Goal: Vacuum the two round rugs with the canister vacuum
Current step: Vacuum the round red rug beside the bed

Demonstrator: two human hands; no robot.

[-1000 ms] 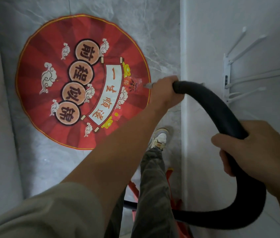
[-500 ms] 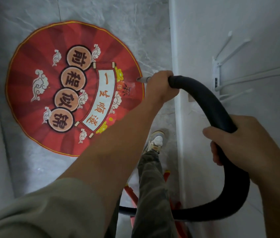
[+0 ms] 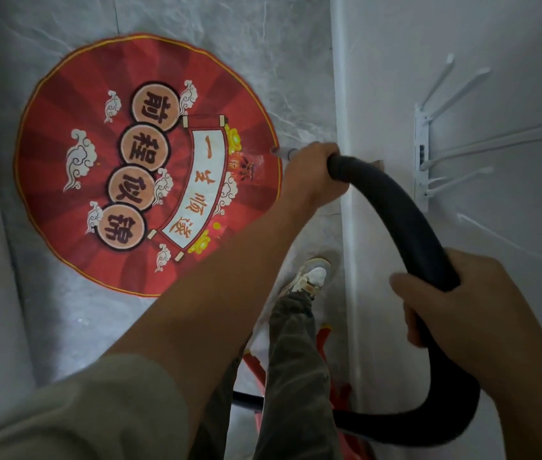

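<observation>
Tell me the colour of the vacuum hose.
The hose is black, clearest in the head view.

The hose [image 3: 405, 220] is covered at its front end by the left hand [image 3: 309, 174]; only a blurred clear tip [image 3: 282, 152] is seen beyond. The rug [image 3: 63, 194] is hidden at its lower right edge by the forearm [image 3: 229, 277]. A red object [image 3: 253, 361] behind the trouser leg [image 3: 296, 360] cannot be identified.

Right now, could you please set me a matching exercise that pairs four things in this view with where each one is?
Things:
1 rug
2 hose
3 shoe
4 rack

Places:
A mounted on the wall
B gripped by the left hand and right hand
C spread on the floor, left of both hands
D at the wall's foot, below the left hand

Pairs: 1-C; 2-B; 3-D; 4-A
</observation>
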